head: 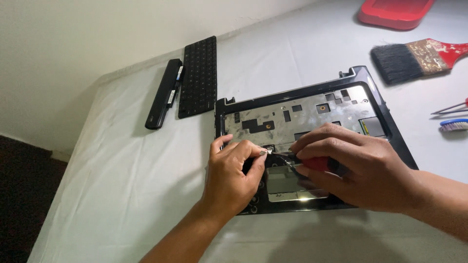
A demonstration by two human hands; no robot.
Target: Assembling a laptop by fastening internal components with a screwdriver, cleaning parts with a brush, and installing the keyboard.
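Note:
A black laptop base (pixel 380 102) with its keyboard removed lies on the white-covered table (pixel 126 180), its silver metal plate exposed. My left hand (pixel 233 176) rests on the base's front left, its fingertips pinching a small part near the middle. My right hand (pixel 351 168) grips a red-handled screwdriver (pixel 318 164), whose tip points at the same spot by the left fingertips. A shiny touchpad area (pixel 282 187) shows between the two hands.
A detached black keyboard (pixel 198 75) and a long black battery (pixel 165 93) lie at the back left. A red-handled paintbrush (pixel 414 58), a red tray (pixel 395 10), a toothbrush head (pixel 453 125) and thin metal tools (pixel 451 108) lie at the right.

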